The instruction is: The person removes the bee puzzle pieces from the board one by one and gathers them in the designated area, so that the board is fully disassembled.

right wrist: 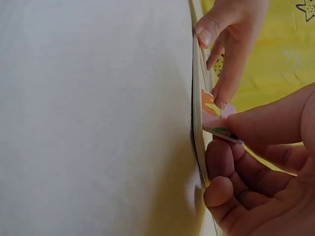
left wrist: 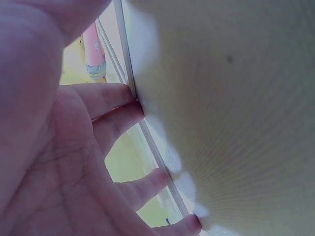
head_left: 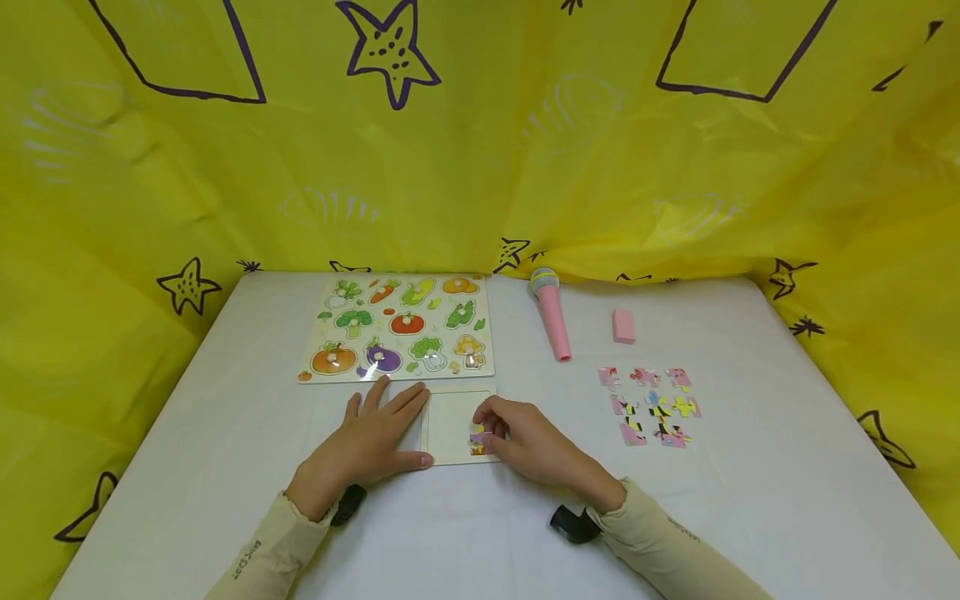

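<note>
A shallow pale puzzle tray [head_left: 448,425] lies near the middle of the table. My left hand [head_left: 367,442] rests along its left side with fingers spread, thumb at the near left corner. In the left wrist view, the fingertips [left wrist: 133,108] touch a straight board edge. At the tray's right side, my right hand [head_left: 528,442] pinches a jigsaw piece [right wrist: 214,113] between thumb and fingers. This pink, orange and yellow piece is tilted over the tray's near right corner in the right wrist view, partly hidden by the thumb.
Behind the tray lies a vegetable peg board [head_left: 408,342]. A pink toy microphone [head_left: 553,321] and a small pink block [head_left: 623,326] are to its right. Several loose jigsaw pieces [head_left: 632,431] lie in rows at the right. A yellow curtain [head_left: 465,167] surrounds the white table [head_left: 757,500].
</note>
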Available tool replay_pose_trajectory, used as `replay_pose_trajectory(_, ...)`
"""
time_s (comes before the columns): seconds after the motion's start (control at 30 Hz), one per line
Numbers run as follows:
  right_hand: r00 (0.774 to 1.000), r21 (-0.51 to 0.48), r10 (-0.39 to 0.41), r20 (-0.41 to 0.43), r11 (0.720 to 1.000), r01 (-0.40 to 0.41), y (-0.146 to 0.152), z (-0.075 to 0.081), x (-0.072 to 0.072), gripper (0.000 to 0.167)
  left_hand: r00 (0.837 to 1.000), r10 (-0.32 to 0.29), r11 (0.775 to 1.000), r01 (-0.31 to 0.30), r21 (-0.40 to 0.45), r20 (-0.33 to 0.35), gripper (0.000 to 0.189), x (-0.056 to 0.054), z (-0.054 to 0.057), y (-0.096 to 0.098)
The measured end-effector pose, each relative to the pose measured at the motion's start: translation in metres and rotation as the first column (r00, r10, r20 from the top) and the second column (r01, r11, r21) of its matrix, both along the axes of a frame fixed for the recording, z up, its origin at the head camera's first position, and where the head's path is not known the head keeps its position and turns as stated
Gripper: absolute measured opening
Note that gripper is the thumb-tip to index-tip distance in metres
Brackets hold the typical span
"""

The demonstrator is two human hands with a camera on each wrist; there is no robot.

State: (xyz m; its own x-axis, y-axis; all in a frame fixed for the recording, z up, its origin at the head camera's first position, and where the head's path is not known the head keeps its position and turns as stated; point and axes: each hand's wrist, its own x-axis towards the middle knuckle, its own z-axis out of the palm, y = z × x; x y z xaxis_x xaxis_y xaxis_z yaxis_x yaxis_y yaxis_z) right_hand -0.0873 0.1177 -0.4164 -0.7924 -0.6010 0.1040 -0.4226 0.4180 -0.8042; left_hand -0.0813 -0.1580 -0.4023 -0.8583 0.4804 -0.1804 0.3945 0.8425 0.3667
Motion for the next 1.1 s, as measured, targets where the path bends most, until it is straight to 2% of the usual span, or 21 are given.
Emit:
replay_pose_trajectory(0.2,0.998,-0.023,-0.058,0.001,0.998,0.058,0.006,0.0,0.001,0.014,1.0,0.005,1.0,-0.005,-0.014,0.012,0.094,0.0,0.0,0.0)
replay_pose_trajectory(0.4,0.991,-0.028,-0.136,0.008,0.99,0.136,0.023,-0.001,0.005,0.016,1.0,0.005,1.0,-0.005,-0.006,0.019,0.094,0.0,0.002,-0.001)
replay_pose_trajectory(0.57,0.98,-0.028,-0.182,0.077,0.982,0.184,0.045,0.001,0.012,0.015,1.0,-0.006,1.0,0.006,0.007,0.019,0.094,0.001,0.001,-0.001)
replay_pose_trajectory(0.7,0.964,-0.017,-0.24,0.118,0.97,0.243,0.064,0.004,0.014,0.017,1.0,-0.008,1.0,0.008,0.002,0.002,0.094,-0.001,0.0,-0.002)
replay_pose_trajectory(1.1,0.912,0.024,-0.41,0.031,0.912,0.409,0.136,0.009,0.022,0.022,1.0,-0.014,1.0,0.014,0.02,0.012,0.094,0.0,0.0,-0.002)
